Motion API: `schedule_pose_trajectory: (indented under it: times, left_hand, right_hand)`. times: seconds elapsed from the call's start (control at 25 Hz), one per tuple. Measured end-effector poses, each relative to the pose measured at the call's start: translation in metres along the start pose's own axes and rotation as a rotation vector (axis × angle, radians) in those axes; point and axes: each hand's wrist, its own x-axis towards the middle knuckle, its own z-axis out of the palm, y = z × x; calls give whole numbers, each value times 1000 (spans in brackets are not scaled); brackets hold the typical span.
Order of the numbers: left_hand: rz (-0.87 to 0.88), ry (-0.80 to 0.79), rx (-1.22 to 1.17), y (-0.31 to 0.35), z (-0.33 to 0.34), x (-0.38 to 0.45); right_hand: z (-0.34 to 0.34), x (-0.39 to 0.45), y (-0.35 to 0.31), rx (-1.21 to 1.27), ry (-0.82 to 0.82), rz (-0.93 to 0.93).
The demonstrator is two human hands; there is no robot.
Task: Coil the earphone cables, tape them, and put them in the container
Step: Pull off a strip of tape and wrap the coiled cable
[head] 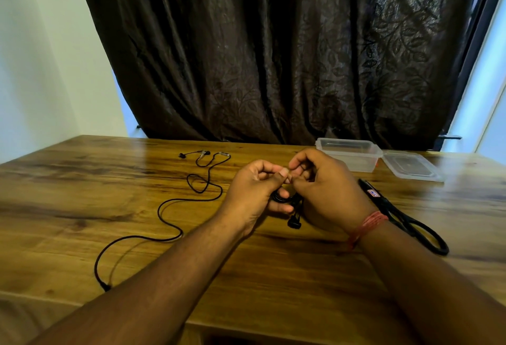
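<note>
Both hands' fingers (284,173) pinch the light, springy coil (284,199) at centre frame; grip across all loops.

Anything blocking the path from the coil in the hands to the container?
Nothing visible. The coiled earphone sits between the left hand and right hand; the container stands open just beyond the right hand, its lid off to the side.
</note>
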Motion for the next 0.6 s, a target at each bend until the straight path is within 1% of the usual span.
schedule_pose_trajectory:
  times: [0.16,0.28,0.4,0.48,0.6]
  left_hand:
    - [-7,-25,0,-1,-2,0]
    - [10,7,24,-1,-3,1]
    - [68,27,125,-1,-5,2]
    - [95,36,163,0,-6,1]
    - [109,65,160,0,-6,2]
  right_hand:
    - [0,0,0,-13,18,-4]
    - [-3,3,5,68,51,26]
    - [-5,6,8,150,40,68]
    - [-4,7,10,161,31,72]
    - [-4,7,10,162,31,43]
